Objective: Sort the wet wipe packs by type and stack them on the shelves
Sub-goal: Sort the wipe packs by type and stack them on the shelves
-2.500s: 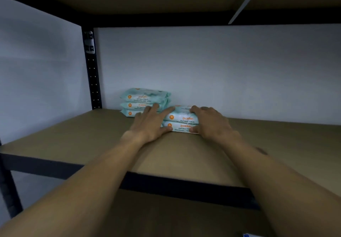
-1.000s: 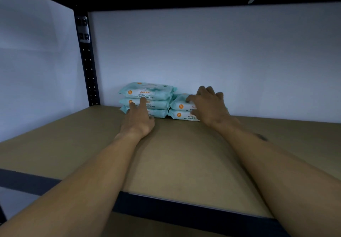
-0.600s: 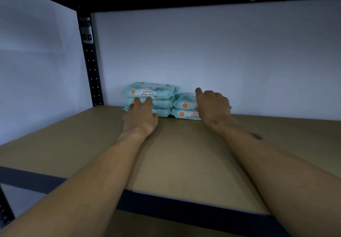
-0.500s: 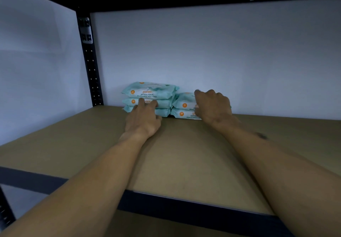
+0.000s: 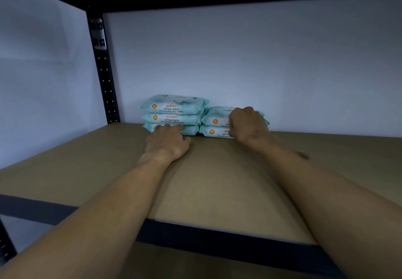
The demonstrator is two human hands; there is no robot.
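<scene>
Teal wet wipe packs with orange dots stand in two stacks against the back wall of the shelf [image 5: 217, 181]. The left stack [image 5: 174, 110] is three packs high, the right stack [image 5: 214, 126] two packs high, and they stand side by side. My left hand [image 5: 168, 142] rests on the shelf board with its fingertips touching the front of the left stack's bottom pack. My right hand [image 5: 248, 124] lies against the front of the right stack, fingers curled over the two packs and hiding their right half.
A black perforated upright [image 5: 104, 78] stands at the back left corner beside the white walls. The shelf's dark front rail [image 5: 217, 235] runs under my forearms. Another board spans overhead. Bare board stretches to the right of the stacks.
Both hands pushed the two-pack stack back to the wall beside the three-pack stack. Since half a second ago my right fingers have curled tighter and my left hand has slid slightly left.
</scene>
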